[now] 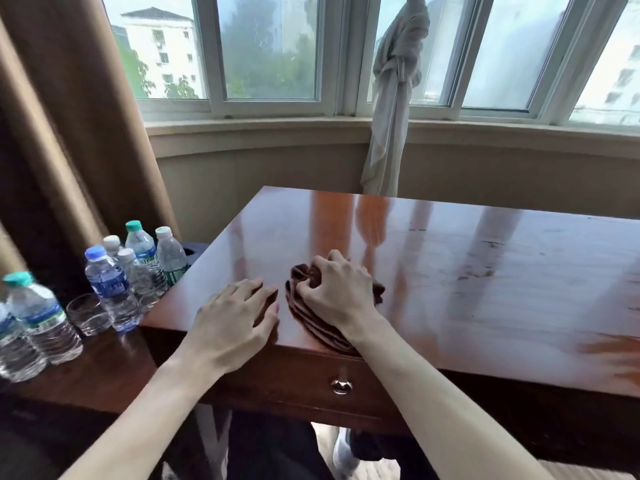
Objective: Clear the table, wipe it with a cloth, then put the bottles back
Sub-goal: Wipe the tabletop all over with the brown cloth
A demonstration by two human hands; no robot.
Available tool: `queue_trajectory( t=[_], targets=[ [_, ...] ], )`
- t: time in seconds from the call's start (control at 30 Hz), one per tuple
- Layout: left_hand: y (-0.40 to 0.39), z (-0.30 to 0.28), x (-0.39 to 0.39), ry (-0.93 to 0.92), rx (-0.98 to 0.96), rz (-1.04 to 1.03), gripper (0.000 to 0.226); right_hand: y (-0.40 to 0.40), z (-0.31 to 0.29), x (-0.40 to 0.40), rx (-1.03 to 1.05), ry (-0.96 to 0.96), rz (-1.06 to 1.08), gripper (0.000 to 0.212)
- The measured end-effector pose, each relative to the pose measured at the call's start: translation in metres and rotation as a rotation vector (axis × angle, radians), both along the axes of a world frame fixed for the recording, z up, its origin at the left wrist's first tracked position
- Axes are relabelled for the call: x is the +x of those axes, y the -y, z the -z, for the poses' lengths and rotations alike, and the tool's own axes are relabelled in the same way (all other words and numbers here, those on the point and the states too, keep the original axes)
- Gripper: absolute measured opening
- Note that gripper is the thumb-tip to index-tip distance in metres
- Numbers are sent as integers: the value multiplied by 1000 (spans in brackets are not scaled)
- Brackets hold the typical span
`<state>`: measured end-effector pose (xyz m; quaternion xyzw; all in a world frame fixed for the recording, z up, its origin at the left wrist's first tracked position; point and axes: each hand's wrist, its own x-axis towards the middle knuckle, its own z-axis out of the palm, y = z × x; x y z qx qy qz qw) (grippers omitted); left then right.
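The crumpled dark-brown cloth (pixel 313 306) is gripped under the curled right hand (pixel 337 294) on the glossy wooden counter (pixel 485 289), just right of the flat, empty left hand (pixel 239 313), unwiped surface lying rightward.

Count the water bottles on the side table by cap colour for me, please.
Green-capped bottles: 2
White-capped bottles: 3
Blue-capped bottles: 1
Total: 6, plus one edge bottle at far left whose cap is out of view.

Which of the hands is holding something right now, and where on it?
The right hand grips the brown cloth by its bunched far end. The left hand holds nothing, resting on the table.
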<state>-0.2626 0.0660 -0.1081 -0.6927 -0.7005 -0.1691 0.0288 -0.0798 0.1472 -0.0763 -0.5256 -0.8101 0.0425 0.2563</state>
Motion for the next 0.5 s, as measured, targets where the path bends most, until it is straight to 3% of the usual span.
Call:
queue_trajectory(
  t=[0.13,0.23,0.33,0.4,0.5],
  targets=[
    [7,6,-4,-84,40,43,62,51,12,28,20,-62,-149,38],
    [4,7,-6,-87,23,58,61,15,9,50,-7,-49,-25,39],
    [4,9,-4,-49,29,56,60,-9,4,23,-32,-35,55,31],
    [4,7,-6,60,28,75,59,11,12,15,18,-29,-28,29],
    [2,-7,-16,402,20,112,54,31,15,41,-43,-56,-166,31]
  ],
)
